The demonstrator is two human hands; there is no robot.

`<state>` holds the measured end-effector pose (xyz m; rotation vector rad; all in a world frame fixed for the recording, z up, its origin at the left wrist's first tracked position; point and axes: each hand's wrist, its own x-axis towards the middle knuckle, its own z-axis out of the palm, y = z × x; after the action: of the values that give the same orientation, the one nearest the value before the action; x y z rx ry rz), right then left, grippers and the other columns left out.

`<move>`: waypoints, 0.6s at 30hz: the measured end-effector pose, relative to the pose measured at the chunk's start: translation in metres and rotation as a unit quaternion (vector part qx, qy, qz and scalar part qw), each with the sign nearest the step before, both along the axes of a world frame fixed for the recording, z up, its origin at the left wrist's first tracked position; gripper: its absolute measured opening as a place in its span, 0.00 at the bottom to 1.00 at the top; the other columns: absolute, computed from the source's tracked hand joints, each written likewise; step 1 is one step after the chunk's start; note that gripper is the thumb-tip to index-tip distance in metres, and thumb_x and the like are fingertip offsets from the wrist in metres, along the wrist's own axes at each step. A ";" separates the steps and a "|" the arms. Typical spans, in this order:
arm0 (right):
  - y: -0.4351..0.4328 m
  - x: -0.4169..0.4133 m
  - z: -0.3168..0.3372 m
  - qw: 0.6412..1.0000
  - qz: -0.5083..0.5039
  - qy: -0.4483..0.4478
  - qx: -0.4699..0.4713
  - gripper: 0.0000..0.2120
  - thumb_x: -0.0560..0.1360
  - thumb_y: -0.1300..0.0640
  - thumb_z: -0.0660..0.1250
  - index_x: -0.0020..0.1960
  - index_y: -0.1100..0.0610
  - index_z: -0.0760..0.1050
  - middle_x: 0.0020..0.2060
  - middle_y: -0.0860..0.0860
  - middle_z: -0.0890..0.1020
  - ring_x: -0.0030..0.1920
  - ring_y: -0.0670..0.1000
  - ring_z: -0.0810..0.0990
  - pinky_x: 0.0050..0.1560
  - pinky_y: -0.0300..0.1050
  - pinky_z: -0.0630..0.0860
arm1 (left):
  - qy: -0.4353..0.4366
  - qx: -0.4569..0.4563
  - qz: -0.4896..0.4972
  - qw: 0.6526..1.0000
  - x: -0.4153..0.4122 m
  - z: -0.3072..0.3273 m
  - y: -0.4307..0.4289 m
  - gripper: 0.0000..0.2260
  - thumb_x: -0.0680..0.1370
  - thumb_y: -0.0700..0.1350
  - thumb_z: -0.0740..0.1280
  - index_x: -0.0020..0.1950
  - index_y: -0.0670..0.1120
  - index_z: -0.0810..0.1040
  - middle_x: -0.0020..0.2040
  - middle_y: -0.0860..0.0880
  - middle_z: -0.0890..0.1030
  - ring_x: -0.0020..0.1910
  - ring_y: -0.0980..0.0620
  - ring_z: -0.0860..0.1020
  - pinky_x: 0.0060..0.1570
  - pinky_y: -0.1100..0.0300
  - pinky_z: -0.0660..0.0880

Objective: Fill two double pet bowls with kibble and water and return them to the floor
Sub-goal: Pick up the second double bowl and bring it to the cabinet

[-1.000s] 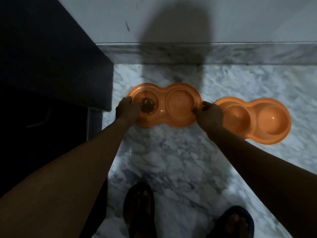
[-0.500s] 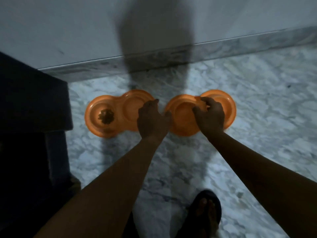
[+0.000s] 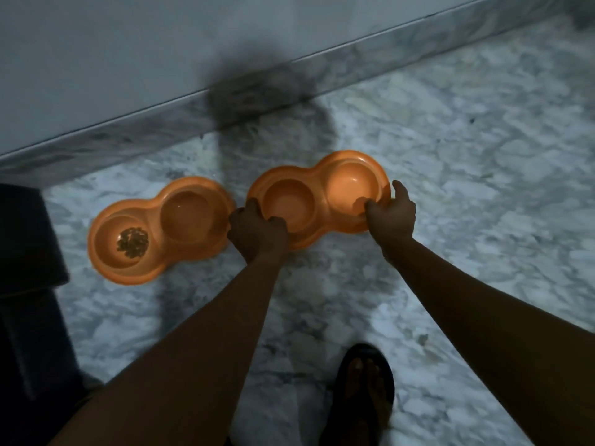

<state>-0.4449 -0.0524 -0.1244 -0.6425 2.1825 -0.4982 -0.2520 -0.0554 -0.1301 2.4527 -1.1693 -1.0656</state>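
Two orange double pet bowls are near the wall on the marble floor. The left bowl [image 3: 193, 225] rests flat, with a small heap of kibble [image 3: 132, 242] in its left cup; its right cup looks bare. My left hand [image 3: 256, 231] grips the near left rim of the right bowl [image 3: 322, 201], and my right hand [image 3: 391, 214] grips its near right rim, thumb inside the right cup. Both cups of this bowl hold no kibble. I cannot tell if it is lifted off the floor.
A marble skirting [image 3: 289, 78] runs along the grey wall behind the bowls. A dark cabinet [image 3: 25, 252] stands at the left edge. My foot in a black sandal [image 3: 362, 391] is planted below the hands on the marble floor [image 3: 483, 188].
Both hands left the kibble bowl and took hold of the right bowl. The view has swung right, so the bowls now appear angled and the kibble bowl sits further left.
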 end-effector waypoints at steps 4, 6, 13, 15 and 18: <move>0.010 0.006 0.068 0.999 -0.036 -0.036 -0.008 0.44 0.68 0.45 0.72 0.80 0.51 0.60 0.69 0.59 0.73 0.65 0.60 0.77 0.65 0.61 0.75 | 0.037 -0.024 0.020 0.999 0.018 0.076 0.005 0.22 0.71 0.42 0.67 0.66 0.43 0.78 0.57 0.39 0.79 0.56 0.37 0.77 0.57 0.48 0.75; 0.013 0.013 0.130 0.998 -0.045 -0.049 -0.021 0.45 0.66 0.43 0.73 0.80 0.51 0.62 0.67 0.58 0.75 0.63 0.59 0.79 0.65 0.59 0.76 | 0.058 -0.051 0.021 0.997 0.034 0.138 0.006 0.25 0.72 0.43 0.68 0.70 0.46 0.75 0.61 0.40 0.79 0.61 0.38 0.76 0.62 0.48 0.72; 0.040 0.059 0.413 0.988 -0.081 -0.099 -0.088 0.34 0.71 0.51 0.75 0.75 0.52 0.69 0.54 0.54 0.80 0.52 0.52 0.81 0.48 0.44 0.73 | 0.080 -0.117 0.035 0.989 0.084 0.422 0.014 0.31 0.64 0.50 0.63 0.68 0.52 0.76 0.62 0.45 0.80 0.61 0.41 0.76 0.63 0.48 0.73; 0.054 0.076 0.491 0.985 -0.078 -0.103 -0.117 0.33 0.73 0.52 0.74 0.75 0.52 0.68 0.50 0.50 0.80 0.49 0.48 0.80 0.49 0.45 0.72 | 0.076 -0.156 -0.001 0.985 0.104 0.502 0.025 0.30 0.65 0.50 0.62 0.67 0.51 0.77 0.60 0.45 0.80 0.60 0.41 0.76 0.60 0.51 0.73; 0.082 0.106 0.589 0.979 -0.073 -0.124 -0.143 0.31 0.74 0.53 0.72 0.74 0.52 0.68 0.46 0.47 0.79 0.46 0.44 0.78 0.47 0.45 0.72 | 0.062 -0.200 -0.051 0.977 0.137 0.607 0.052 0.27 0.65 0.48 0.63 0.63 0.46 0.79 0.57 0.41 0.80 0.57 0.39 0.77 0.59 0.49 0.72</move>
<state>-0.3394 0.0295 0.4648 -0.5394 1.9449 -0.9317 -0.1153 -0.0038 0.4774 2.0108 -1.3319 -0.8907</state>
